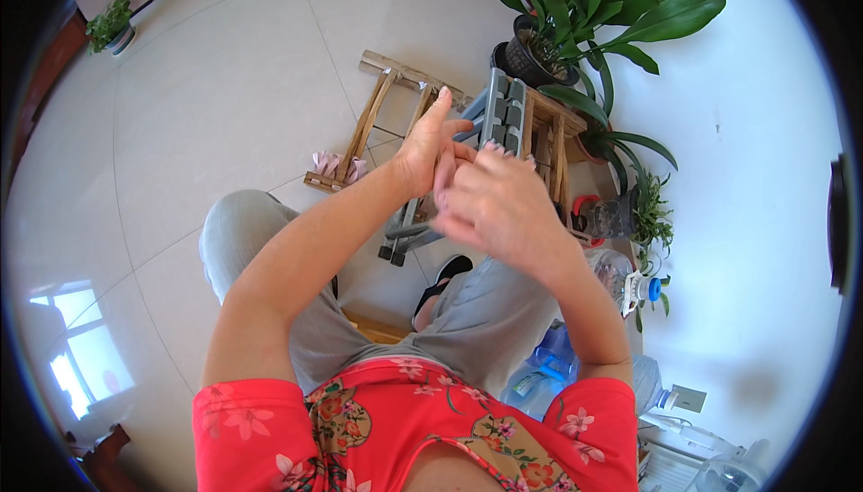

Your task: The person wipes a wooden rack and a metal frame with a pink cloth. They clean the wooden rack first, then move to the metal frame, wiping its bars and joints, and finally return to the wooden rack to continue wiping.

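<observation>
My left hand (431, 141) is raised in front of me, its thumb pointing up and a finger stretched towards the right. Against its palm side lies a pink strip (443, 171), apparently cloth. My right hand (499, 205), blurred and with curled fingers, closes on this strip; pink bits show past its knuckles. Both hands meet above a grey metal folding frame with dark ribbed rollers (506, 111). Beyond the left wrist, a wooden frame (367, 124) has pink strips (330, 165) wound about its lower bar. Whether the left fingers grip the strip is hidden.
Right of the metal frame stands a wooden stool-like frame (558, 155). Potted plants (539, 53) line the white wall. Large plastic bottles (610, 276) stand by my right arm, with a fan (731, 472) at lower right. My knees flank the work; the floor is tiled.
</observation>
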The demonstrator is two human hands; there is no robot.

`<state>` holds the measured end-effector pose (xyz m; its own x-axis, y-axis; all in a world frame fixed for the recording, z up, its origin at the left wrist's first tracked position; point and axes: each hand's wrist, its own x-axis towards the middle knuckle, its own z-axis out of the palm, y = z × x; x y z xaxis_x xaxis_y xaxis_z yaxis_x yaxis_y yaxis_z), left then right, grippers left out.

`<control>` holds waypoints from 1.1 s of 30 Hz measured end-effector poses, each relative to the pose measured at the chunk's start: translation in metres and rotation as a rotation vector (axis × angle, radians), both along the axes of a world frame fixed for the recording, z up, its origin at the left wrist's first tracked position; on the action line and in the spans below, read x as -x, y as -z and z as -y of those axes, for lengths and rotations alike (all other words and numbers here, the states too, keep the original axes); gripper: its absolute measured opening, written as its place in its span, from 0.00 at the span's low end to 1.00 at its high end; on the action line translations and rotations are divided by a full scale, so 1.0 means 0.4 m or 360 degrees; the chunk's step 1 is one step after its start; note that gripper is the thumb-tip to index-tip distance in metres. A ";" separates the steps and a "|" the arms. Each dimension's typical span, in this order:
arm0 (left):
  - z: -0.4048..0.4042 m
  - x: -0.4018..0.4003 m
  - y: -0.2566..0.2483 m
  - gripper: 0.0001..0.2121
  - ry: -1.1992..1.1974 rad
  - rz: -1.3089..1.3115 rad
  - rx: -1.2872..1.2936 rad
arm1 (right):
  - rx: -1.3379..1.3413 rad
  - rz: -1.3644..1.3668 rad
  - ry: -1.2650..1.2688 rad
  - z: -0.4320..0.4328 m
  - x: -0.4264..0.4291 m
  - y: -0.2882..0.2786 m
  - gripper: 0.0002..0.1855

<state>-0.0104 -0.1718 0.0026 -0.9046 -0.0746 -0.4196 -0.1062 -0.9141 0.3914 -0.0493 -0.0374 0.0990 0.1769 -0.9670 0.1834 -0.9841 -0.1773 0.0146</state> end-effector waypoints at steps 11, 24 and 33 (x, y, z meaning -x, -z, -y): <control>0.015 -0.013 0.051 0.39 0.0035 -0.0004 0.0339 | 0.0604 0.0182 0.0307 0.097 0.183 0.107 0.06; 0.009 -0.012 0.090 0.09 -0.0456 0.0060 0.0273 | 0.0592 0.0927 0.0707 -0.033 -0.009 0.151 0.18; 0.052 -0.061 0.090 0.14 -0.0350 0.0115 0.0408 | 0.0572 0.1132 0.0493 -0.111 -0.116 0.152 0.17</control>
<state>0.0139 -0.1925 -0.0335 -0.8240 -0.3757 -0.4241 0.0467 -0.7911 0.6100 -0.0030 0.0072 0.0384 -0.3591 -0.8146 0.4555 -0.7837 -0.0018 -0.6211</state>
